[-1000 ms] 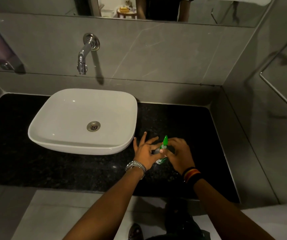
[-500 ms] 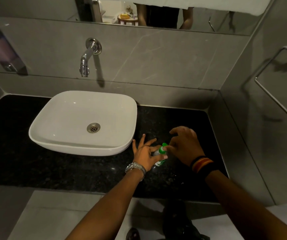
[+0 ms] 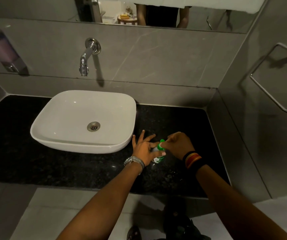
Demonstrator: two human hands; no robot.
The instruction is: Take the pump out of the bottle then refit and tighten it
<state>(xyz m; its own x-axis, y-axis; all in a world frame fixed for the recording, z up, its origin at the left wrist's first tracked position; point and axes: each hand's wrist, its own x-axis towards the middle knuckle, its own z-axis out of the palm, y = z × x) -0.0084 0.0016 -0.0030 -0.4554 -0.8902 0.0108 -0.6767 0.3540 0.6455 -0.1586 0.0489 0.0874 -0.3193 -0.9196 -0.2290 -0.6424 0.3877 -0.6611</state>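
Note:
A small clear bottle (image 3: 158, 159) with a green-and-white label stands on the black granite counter (image 3: 69, 167), just right of the basin. My left hand (image 3: 145, 148) holds the bottle's body between thumb and forefinger, the other fingers spread. On the bottle's neck sits the green pump (image 3: 161, 144). My right hand (image 3: 178, 144) comes from the right, its fingertips closed around the pump's collar. Most of the bottle is hidden behind my fingers.
A white basin (image 3: 80, 142) sits on the counter to the left, under a chrome wall tap (image 3: 85, 58). A soap dispenser (image 3: 4, 52) hangs on the far-left wall, a towel rail (image 3: 271, 96) on the right wall. Grey walls close off the counter's back and right.
The pump stood taller above the bottle a second ago and now sits lower on the neck. My right hand shifted on top of it; the left hand kept its hold.

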